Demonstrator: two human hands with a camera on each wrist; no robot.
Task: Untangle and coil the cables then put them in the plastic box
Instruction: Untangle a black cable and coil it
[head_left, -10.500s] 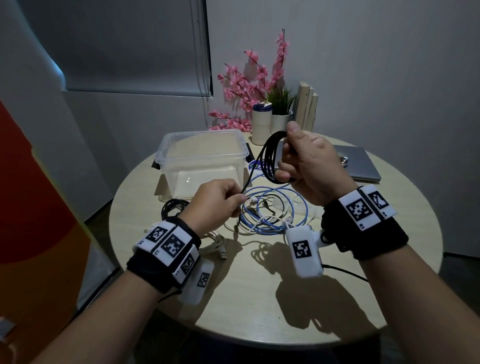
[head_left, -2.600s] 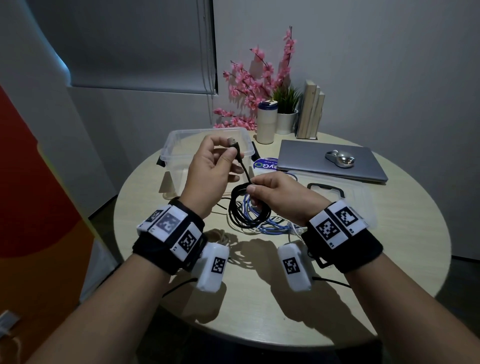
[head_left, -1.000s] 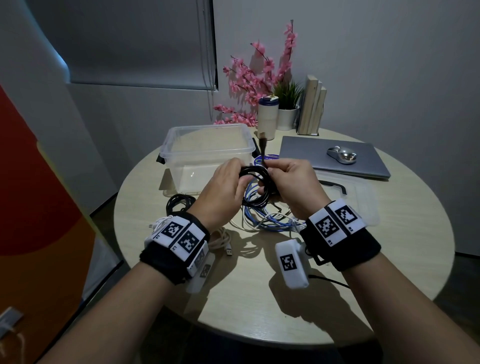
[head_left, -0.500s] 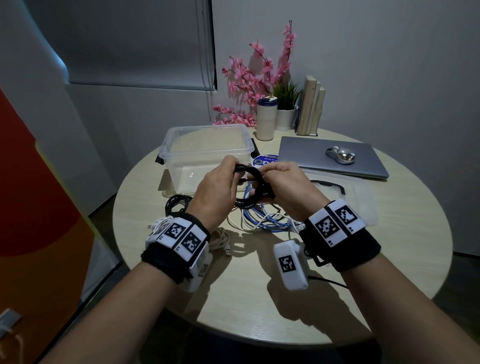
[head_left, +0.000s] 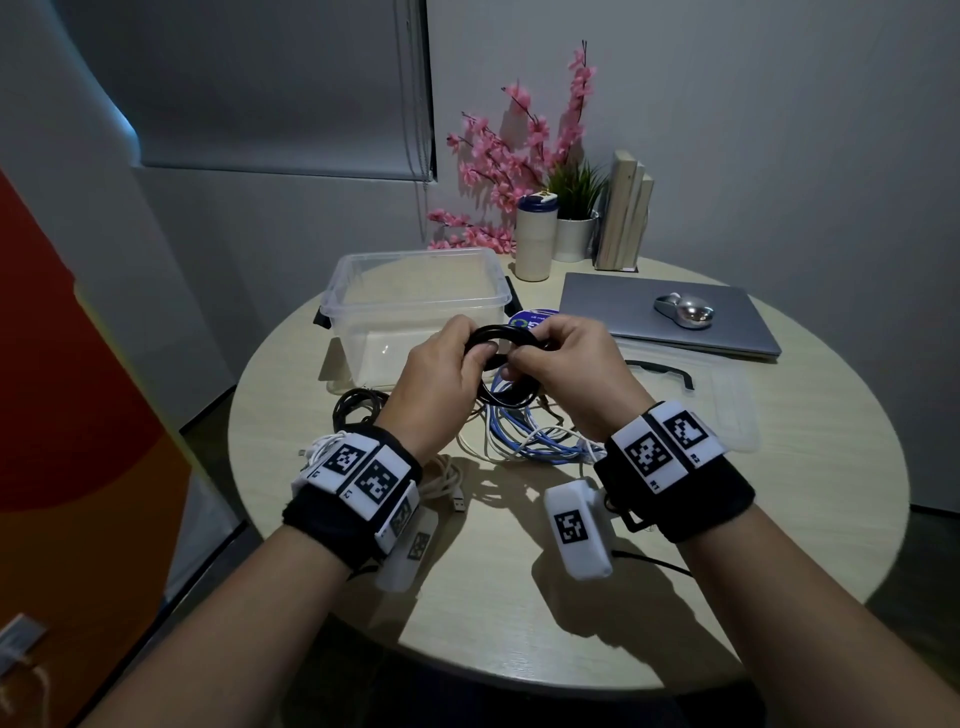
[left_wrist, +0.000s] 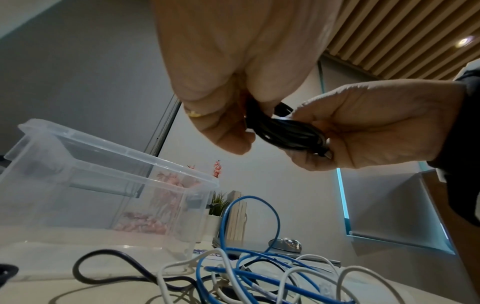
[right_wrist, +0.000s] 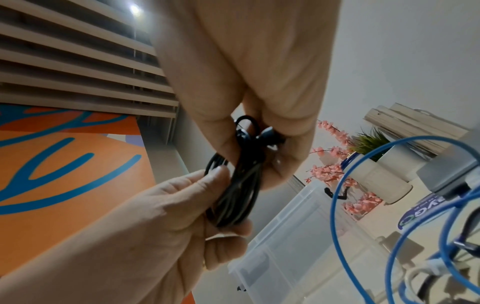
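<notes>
Both hands hold one coiled black cable above the table, just in front of the clear plastic box. My left hand grips the coil's left side; my right hand pinches its right side. In the left wrist view the left fingers curl round the coil, and a plug end lies against the right palm. In the right wrist view the coil hangs between the two hands. A tangle of blue and white cables lies under my hands.
Another black cable and a white USB cable lie at the left. The box lid lies at the right, with a laptop and mouse behind it. A cup, plants and books stand at the back.
The loose plug end that my left hand held up has been brought down to the coil. Both hands have closed together on the coil, which now lies flatter.
</notes>
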